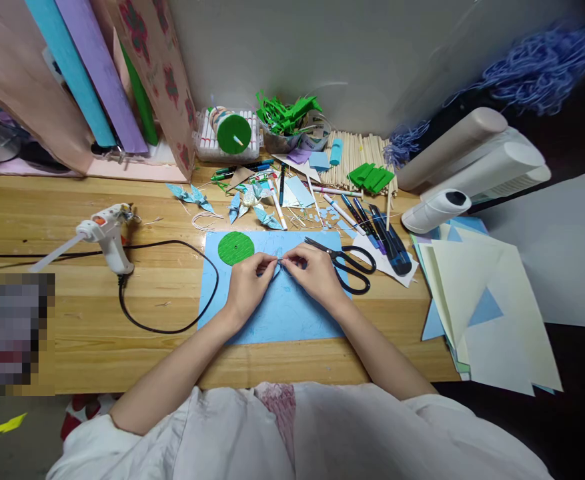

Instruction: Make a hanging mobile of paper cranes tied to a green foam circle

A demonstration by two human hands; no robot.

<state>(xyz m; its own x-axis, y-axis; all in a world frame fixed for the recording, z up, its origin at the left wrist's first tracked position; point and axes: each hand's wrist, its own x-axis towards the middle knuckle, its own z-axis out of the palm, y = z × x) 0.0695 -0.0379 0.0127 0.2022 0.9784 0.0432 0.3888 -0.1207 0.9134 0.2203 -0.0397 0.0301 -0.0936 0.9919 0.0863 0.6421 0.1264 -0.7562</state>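
Note:
My left hand (250, 283) and my right hand (315, 273) meet over a light blue sheet (282, 320) on the table. Both are closed, thumbs and forefingers pinching a small piece of blue paper (277, 269) between them; most of it is hidden by the fingers. Left of it, a round green disc (236, 249) with a dark spot at its centre lies flat on the sheet. Close to my right hand, black-handled scissors (355, 268) rest with their blades pointing left, partly on the sheet.
A white glue gun (109, 237) stands at left, its black cord (217, 280) looping to the sheet. Folded blue paper cranes (267, 219), markers (345, 215) and a craft knife (392, 243) lie behind. Paper sheets (507, 300) overhang the right edge.

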